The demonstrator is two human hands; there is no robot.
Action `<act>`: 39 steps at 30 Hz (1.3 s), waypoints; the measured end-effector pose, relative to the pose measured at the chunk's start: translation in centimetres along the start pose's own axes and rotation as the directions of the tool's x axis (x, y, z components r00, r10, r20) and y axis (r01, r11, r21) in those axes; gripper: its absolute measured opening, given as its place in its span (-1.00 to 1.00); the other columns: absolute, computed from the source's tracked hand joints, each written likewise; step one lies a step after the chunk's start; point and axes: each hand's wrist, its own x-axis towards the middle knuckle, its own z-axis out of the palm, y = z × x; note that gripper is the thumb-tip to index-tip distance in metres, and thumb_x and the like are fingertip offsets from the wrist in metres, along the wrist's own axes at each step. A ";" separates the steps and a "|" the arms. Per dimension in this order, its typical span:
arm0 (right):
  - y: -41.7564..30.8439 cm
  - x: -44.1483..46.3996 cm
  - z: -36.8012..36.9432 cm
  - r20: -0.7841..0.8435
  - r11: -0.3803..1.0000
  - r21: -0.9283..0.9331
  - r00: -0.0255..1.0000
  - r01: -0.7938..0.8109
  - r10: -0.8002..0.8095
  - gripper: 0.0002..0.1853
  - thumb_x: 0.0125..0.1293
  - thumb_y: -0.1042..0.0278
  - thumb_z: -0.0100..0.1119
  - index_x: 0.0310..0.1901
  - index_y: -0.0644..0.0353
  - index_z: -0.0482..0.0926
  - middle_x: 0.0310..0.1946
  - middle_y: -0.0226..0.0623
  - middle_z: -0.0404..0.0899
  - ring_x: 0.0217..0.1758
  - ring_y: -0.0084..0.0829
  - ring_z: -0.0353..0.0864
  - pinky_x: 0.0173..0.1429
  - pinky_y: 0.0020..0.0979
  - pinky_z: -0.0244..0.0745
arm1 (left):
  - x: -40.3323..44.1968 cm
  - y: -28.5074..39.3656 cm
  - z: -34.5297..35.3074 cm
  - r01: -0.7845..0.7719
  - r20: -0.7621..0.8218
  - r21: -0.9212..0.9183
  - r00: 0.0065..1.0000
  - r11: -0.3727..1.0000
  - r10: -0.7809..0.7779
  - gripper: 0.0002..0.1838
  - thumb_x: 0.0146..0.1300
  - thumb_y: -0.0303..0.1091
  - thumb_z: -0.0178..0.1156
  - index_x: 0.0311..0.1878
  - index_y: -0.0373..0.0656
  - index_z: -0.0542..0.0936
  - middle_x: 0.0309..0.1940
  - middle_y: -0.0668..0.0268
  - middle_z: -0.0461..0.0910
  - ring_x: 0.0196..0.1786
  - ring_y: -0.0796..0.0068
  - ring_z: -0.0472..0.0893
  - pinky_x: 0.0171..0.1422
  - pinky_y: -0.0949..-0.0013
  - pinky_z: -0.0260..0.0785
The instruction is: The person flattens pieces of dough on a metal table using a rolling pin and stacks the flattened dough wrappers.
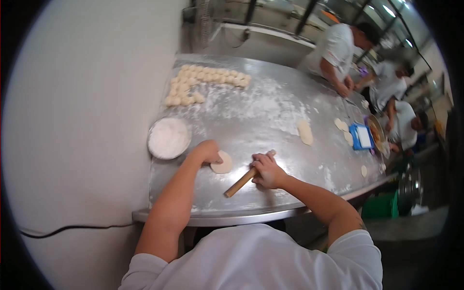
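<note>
On the metal table lies a flat round piece of dough [222, 163], and my left hand [209, 152] grips its upper left edge with closed fingers. To the right, my right hand [266, 169] is wrapped round the upper part of a wooden rolling pin [238, 185], which slants down to the left on the table. Just left of my left hand stands a round bowl of white flour [168, 138]. Small dough balls [208, 75] sit in rows near the table's far left corner.
A stack of flattened dough [305, 132] lies right of centre. Further right are a blue scale [361, 137], loose dough rounds [348, 138] and a bowl of filling [375, 129]. Several co-workers stand beyond the table's right side. A wall borders the left.
</note>
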 end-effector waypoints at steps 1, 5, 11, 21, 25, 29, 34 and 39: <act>1.6 -0.2 0.8 0.089 1.000 0.020 0.996 0.000 -0.002 -0.53 0.36 0.08 0.39 0.19 0.18 0.63 0.30 -0.11 0.56 0.43 0.03 0.48 0.51 0.35 0.19 | 0.8 -0.3 0.6 -0.053 -0.025 -0.046 0.998 0.998 0.052 -0.54 0.21 -0.12 0.57 -0.09 -0.41 0.79 -0.13 -0.05 0.83 -0.08 0.03 0.83 0.04 0.06 0.64; -5.0 2.6 -6.2 0.512 0.929 -0.130 0.779 -0.346 0.362 -0.71 0.40 0.34 0.26 0.12 0.06 0.72 0.20 -0.11 0.70 0.35 -0.04 0.65 0.30 0.32 0.58 | 3.2 -1.7 2.7 -0.102 -0.105 -0.640 0.993 0.761 0.045 -0.55 0.36 -0.34 0.43 0.25 -0.35 0.66 0.04 0.08 0.76 0.03 0.20 0.78 -0.03 0.08 0.66; -9.4 1.2 -4.9 0.724 0.950 0.125 0.681 -0.286 0.109 -0.60 0.35 0.34 0.30 0.20 0.25 0.71 0.12 0.04 0.77 0.21 0.04 0.76 0.27 -0.05 0.65 | 3.1 4.1 4.5 0.158 0.299 -0.691 0.951 0.705 0.081 -0.61 0.49 -0.33 0.34 0.27 -0.31 0.66 0.11 0.13 0.76 0.03 0.33 0.75 0.06 0.18 0.65; -8.1 -0.6 -1.7 0.312 0.980 0.180 0.950 -0.087 0.028 -0.60 0.21 0.43 0.34 0.11 0.27 0.79 0.11 0.06 0.79 0.17 -0.02 0.80 0.23 -0.08 0.66 | 3.9 34.0 9.6 -0.042 0.328 -0.852 0.734 0.522 0.594 -0.22 0.60 -0.25 0.30 0.69 -0.32 0.17 0.38 0.08 0.57 0.37 0.28 0.63 0.41 0.20 0.56; -7.2 0.8 -2.3 0.582 0.927 0.128 0.784 -0.353 0.218 -0.54 0.22 0.37 0.36 0.18 0.23 0.73 0.15 0.07 0.77 0.18 0.05 0.78 0.23 -0.07 0.66 | 3.4 28.3 8.0 -0.281 0.171 -0.713 0.818 0.642 0.549 -0.51 0.57 -0.23 0.33 0.42 -0.29 0.57 0.21 0.19 0.70 0.22 0.37 0.70 0.27 0.27 0.59; -7.1 1.7 -6.0 0.587 0.903 0.127 0.764 -0.411 0.266 -0.63 0.23 0.34 0.36 0.07 0.26 0.75 0.07 0.06 0.79 0.14 0.03 0.80 0.21 -0.06 0.68 | 1.2 14.3 4.3 -0.366 -0.140 -0.557 0.926 0.746 0.350 -0.66 0.48 -0.34 0.39 0.21 -0.30 0.71 0.02 0.22 0.79 0.01 0.49 0.72 0.13 0.36 0.58; -4.3 3.6 -7.8 0.497 0.932 0.079 0.825 -0.353 0.270 -0.74 0.21 0.35 0.37 -0.10 0.25 0.82 -0.04 0.04 0.83 0.06 -0.02 0.85 0.13 -0.07 0.71 | -5.2 1.6 0.5 -0.153 -0.256 -0.492 0.966 0.857 0.026 -0.76 0.43 -0.36 0.41 0.06 -0.27 0.74 -0.15 0.26 0.79 -0.10 0.46 0.73 0.06 0.33 0.59; -1.4 4.9 -10.1 0.321 0.905 0.153 0.886 -0.398 0.335 -0.72 0.37 0.30 0.31 0.00 0.30 0.68 -0.02 0.17 0.77 0.11 0.15 0.76 0.22 0.02 0.63 | -12.2 -0.5 0.4 0.054 -0.364 -0.060 0.929 0.997 -0.073 -0.52 0.23 -0.26 0.58 0.16 -0.22 0.68 -0.07 0.06 0.76 0.05 0.13 0.74 0.21 0.14 0.58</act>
